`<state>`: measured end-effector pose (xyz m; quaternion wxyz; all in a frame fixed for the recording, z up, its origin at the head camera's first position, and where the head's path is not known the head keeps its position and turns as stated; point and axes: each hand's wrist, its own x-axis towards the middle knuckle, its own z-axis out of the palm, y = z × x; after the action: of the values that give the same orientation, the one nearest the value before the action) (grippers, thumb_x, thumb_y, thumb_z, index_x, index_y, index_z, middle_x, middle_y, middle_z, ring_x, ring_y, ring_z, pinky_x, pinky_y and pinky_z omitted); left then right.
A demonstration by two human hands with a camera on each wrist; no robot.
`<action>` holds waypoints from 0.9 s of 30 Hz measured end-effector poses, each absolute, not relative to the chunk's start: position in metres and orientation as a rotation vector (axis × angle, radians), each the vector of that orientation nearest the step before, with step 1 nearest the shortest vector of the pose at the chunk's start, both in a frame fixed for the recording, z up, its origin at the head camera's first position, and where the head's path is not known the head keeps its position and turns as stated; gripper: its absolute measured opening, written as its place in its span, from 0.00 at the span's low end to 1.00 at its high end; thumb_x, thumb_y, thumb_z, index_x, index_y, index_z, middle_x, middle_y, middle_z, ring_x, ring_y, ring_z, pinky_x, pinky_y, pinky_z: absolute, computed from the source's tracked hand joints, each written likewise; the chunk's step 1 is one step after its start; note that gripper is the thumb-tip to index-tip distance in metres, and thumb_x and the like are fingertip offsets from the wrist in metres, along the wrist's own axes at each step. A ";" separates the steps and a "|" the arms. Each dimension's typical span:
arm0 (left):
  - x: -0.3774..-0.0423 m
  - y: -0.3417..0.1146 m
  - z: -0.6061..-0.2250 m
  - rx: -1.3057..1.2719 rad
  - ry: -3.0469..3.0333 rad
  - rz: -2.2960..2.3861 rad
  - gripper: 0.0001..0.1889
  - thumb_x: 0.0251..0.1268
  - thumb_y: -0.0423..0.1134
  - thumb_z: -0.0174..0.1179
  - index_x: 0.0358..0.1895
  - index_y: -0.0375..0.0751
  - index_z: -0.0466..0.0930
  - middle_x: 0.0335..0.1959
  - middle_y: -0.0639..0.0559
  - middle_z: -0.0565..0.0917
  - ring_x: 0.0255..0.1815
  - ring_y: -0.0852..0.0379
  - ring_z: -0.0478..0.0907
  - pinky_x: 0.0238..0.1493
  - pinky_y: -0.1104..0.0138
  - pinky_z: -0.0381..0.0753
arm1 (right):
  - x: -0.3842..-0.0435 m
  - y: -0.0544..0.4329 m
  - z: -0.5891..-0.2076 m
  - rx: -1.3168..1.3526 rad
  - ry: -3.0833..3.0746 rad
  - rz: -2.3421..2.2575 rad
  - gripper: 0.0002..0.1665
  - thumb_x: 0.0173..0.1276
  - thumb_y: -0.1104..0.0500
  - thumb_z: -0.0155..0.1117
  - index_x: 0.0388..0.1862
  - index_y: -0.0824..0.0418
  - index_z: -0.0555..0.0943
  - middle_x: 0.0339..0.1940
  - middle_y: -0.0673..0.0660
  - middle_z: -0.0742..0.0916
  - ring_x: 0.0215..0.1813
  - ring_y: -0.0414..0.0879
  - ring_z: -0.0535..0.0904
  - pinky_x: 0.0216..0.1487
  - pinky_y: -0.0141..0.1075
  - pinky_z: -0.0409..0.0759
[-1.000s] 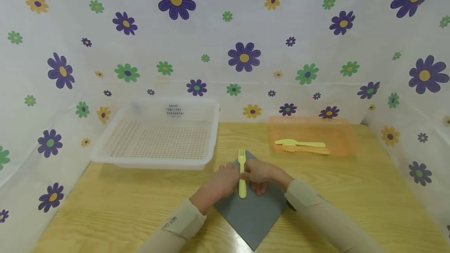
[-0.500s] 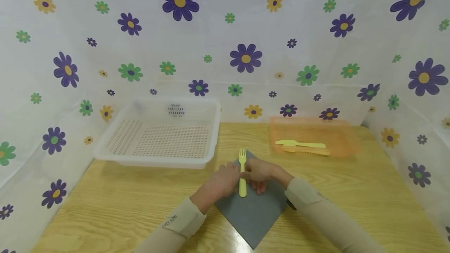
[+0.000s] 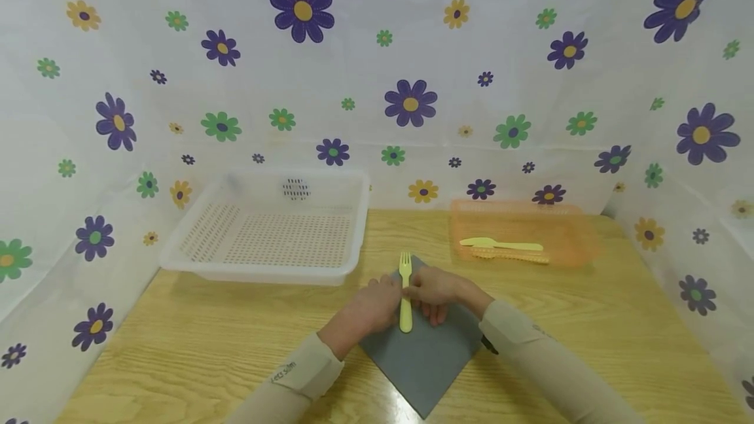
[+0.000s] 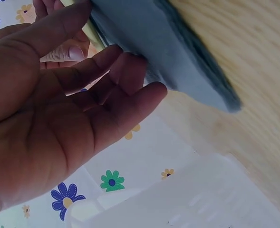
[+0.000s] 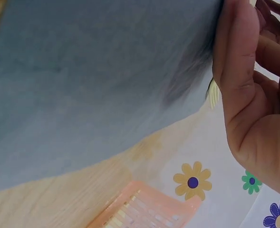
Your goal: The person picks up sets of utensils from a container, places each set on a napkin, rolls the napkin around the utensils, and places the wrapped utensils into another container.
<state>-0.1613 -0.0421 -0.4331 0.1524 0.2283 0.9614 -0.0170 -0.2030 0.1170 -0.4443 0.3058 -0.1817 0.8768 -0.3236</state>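
Note:
A folded grey napkin [image 3: 421, 358] lies cornerwise on the wooden table, with a pale yellow fork [image 3: 406, 316] upright along its upper part, tines pointing away. My left hand [image 3: 370, 306] is at the napkin's upper left edge. In the left wrist view its thumb and curled fingers meet at the edge of the napkin [image 4: 149, 38]. From the other side my right hand [image 3: 437, 288] holds the fork by its middle, thumb across it, other fingers curled over the napkin. Only the fork's tines [image 5: 213, 94] show in the right wrist view, past the hand.
A white perforated basket [image 3: 253, 276] stands at the back left. At the back right, an orange basket [image 3: 580, 255] contains a yellow knife [image 3: 515, 247] and another slim yellow utensil beside it. Flower-printed white sheeting [image 3: 347, 70] encloses the table on the back and sides.
The head view has shifted slightly. Both hands, the fork and the napkin keep almost the same places.

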 end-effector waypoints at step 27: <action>-0.171 -0.016 -0.430 0.882 3.124 0.393 0.11 0.75 0.37 0.52 0.30 0.42 0.72 0.14 0.56 0.66 0.13 0.62 0.60 0.13 0.70 0.59 | -0.204 0.155 -0.433 -0.608 2.686 -0.870 0.16 0.77 0.60 0.53 0.28 0.64 0.79 0.17 0.53 0.78 0.17 0.42 0.70 0.20 0.32 0.68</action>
<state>-0.1708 -0.0163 -0.4299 -0.0641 0.2693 0.9534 0.1199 -0.2044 0.1553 -0.4334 0.1264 -0.2088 0.9226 -0.2986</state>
